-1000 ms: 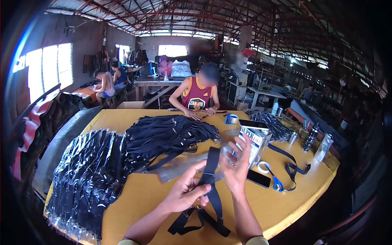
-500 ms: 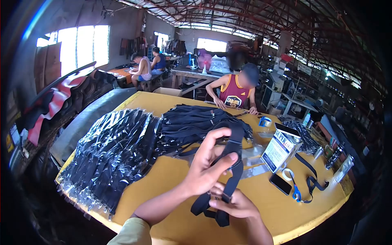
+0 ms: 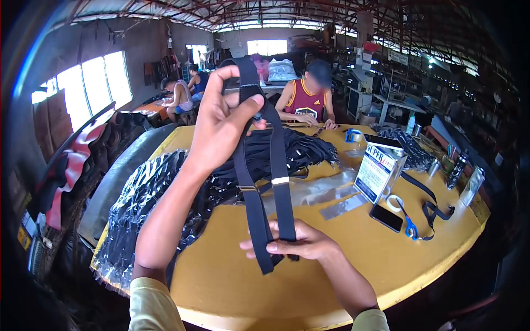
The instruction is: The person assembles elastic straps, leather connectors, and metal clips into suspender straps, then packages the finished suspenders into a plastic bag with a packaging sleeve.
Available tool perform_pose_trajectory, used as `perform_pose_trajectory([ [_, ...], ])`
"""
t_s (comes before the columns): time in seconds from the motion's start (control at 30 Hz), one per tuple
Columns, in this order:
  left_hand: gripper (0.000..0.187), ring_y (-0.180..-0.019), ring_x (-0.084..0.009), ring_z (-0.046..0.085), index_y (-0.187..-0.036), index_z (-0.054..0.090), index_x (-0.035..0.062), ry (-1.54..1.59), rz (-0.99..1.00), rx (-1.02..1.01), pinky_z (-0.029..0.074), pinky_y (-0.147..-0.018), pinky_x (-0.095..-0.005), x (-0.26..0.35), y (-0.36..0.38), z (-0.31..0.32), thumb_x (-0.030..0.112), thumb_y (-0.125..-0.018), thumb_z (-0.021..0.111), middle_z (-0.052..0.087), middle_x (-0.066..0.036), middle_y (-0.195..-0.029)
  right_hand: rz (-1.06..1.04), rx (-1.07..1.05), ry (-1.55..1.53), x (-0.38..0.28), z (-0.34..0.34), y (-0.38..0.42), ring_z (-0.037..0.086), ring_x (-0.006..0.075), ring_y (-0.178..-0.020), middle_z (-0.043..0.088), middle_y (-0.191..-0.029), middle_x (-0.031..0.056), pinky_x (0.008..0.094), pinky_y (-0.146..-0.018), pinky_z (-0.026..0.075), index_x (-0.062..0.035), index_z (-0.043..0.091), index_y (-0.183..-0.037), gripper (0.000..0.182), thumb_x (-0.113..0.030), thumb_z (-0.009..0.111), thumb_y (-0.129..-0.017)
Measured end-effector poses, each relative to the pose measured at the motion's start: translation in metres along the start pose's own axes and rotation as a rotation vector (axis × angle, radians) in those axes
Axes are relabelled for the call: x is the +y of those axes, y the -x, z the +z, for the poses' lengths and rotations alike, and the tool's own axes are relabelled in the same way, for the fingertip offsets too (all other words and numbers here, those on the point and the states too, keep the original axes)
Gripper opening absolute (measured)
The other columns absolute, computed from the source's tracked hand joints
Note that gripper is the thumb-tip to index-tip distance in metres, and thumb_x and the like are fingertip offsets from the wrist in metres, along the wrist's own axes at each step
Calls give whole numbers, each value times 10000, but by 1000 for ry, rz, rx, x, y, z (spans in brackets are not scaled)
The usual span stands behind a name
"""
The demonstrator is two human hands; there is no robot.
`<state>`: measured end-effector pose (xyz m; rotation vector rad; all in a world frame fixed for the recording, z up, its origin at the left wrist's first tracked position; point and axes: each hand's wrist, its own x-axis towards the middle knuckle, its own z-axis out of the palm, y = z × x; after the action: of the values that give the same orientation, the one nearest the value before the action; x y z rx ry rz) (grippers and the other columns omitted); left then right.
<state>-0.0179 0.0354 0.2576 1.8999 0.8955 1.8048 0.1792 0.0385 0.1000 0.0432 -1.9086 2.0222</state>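
Note:
A black elastic strap (image 3: 279, 149) with metal slides hangs in two lengths over the yellow table (image 3: 232, 287). Raised at its top, my left hand (image 3: 223, 118) pinches the strap between thumb and fingers. Lower down, my right hand (image 3: 301, 240) grips both lengths near their bottom ends. Behind the strap lies a pile of black straps (image 3: 298, 149). Another pile, in clear plastic sleeves (image 3: 132, 220), covers the left side of the table.
On the right stand a white box (image 3: 376, 171), a phone (image 3: 386, 218), blue scissors (image 3: 411, 227), a tape roll (image 3: 394, 203) and bottles (image 3: 457, 171). A co-worker (image 3: 309, 99) sits across the table; two people sit farther back on the left.
My left hand has risen and moved left with the strap's top. My right hand has moved slightly up and left. The strap, bunched before, now hangs stretched between both hands.

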Motion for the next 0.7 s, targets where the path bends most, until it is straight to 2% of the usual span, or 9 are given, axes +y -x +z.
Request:
perform_pose_trajectory([
  [0.03, 416, -721, -105, 680, -1298, 368, 66, 26, 35, 2, 505, -614, -228, -3, -4, -4, 44, -970, 624, 721, -85, -899, -21, -14, -19, 7, -2, 2, 670, 201, -1111, 680, -1268, 138, 348, -975, 523, 23, 574, -1313, 329, -122, 607, -1019],
  [0.2, 422, -760, -102, 681, -1284, 378, 63, 0, 47, 63, 550, -669, -245, -7, 0, -27, -21, -953, 626, 712, -111, -964, 142, -70, 7, 24, -11, 24, 684, 154, -1025, 736, -1060, 76, 297, -885, 527, 3, 675, -1146, 268, -178, 720, -953],
  [0.33, 418, -805, -86, 671, -1275, 380, 48, -64, 66, 172, 537, -675, -215, -10, 31, -55, -32, -952, 634, 706, -87, -950, 231, -105, 113, 26, -20, 57, 669, 127, -937, 733, -1026, 48, 266, -813, 504, -12, 708, -1100, 284, -202, 778, -900],
  [0.37, 414, -776, -73, 656, -1270, 415, 60, -84, 32, 237, 508, -661, -209, -12, 42, -61, -5, -943, 661, 665, -40, -883, 285, -80, 94, 24, -16, 65, 659, 114, -913, 724, -997, 38, 260, -798, 495, -10, 700, -1115, 291, -183, 781, -896],
  [0.4, 411, -747, -61, 641, -1266, 449, 72, -101, -2, 295, 480, -647, -204, -18, 53, -69, 23, -934, 688, 625, 7, -816, 260, -79, 33, 20, -11, 70, 692, 136, -867, 748, -984, 88, 272, -722, 522, 26, 688, -1054, 201, -69, 753, -889],
  [0.47, 432, -641, -31, 514, -1172, 407, 49, -437, -85, 369, 373, -526, -202, -39, 80, -95, 116, -920, 752, 580, 6, -767, 108, -252, 139, 32, -21, 87, 663, 107, -792, 732, -927, 68, 259, -654, 496, 32, 688, -1049, 201, -94, 756, -907],
  [0.5, 460, -626, -33, 482, -1166, 414, 51, -417, -67, 407, 344, -513, -206, -50, 93, -103, 134, -900, 780, 554, 19, -756, 111, -254, 137, 36, -26, 98, 663, 107, -792, 732, -927, 68, 259, -654, 496, 32, 688, -1049, 201, -94, 756, -907],
  [0.6, 488, -622, -33, 489, -1173, 422, 57, -467, -211, 524, 349, -500, -211, -57, 137, -110, 100, -873, 803, 543, 32, -746, 361, -162, 202, 37, -34, 125, 624, 78, -715, 689, -809, 26, 251, -595, 469, 26, 683, -1008, 207, -153, 755, -930],
  [0.7, 454, -769, -75, 590, -1206, 442, 71, -265, -293, 487, 474, -650, -224, -68, 182, -117, 4, -883, 753, 588, 7, -871, 634, -79, 207, 33, -48, 144, 578, 59, -639, 626, -676, -20, 247, -549, 425, 2, 661, -905, 266, -247, 746, -947],
])
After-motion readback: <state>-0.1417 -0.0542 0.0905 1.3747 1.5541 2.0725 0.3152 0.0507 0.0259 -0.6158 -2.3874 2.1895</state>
